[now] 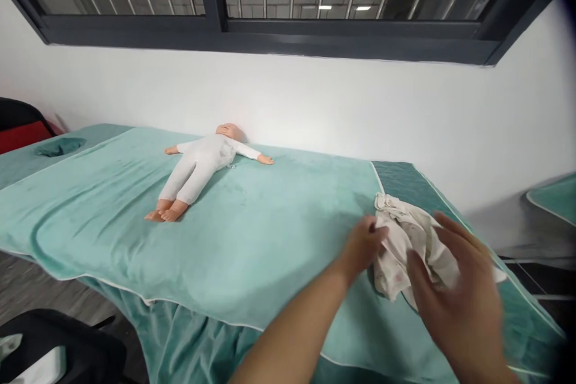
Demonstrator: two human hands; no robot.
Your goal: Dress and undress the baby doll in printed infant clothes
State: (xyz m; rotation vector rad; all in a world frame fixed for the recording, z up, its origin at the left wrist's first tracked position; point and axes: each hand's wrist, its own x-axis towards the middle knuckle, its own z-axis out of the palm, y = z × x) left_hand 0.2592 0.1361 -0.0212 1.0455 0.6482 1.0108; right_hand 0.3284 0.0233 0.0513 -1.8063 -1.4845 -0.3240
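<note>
A crumpled cream-coloured cloth (398, 246) with faint small marks, perhaps a piece of clothing, lies bunched at the right end of the bed. My left hand (363, 245) pinches its left edge between closed fingers. Over the right side of the cloth is my right hand (465, 300), slightly blurred, with thumb and fingers spread apart; it hides part of the fabric. Farther left, a baby doll (202, 159) in a white long-sleeved bodysuit lies on its back, arms stretched out and bare feet toward the near side.
A mint-green sheet (279, 234) with white piping covers the bed, over a darker green cover (398, 177) with a face hole at the left. A white wall and a barred window (288, 27) stand behind. A black stool (67, 342) with white objects is at lower left.
</note>
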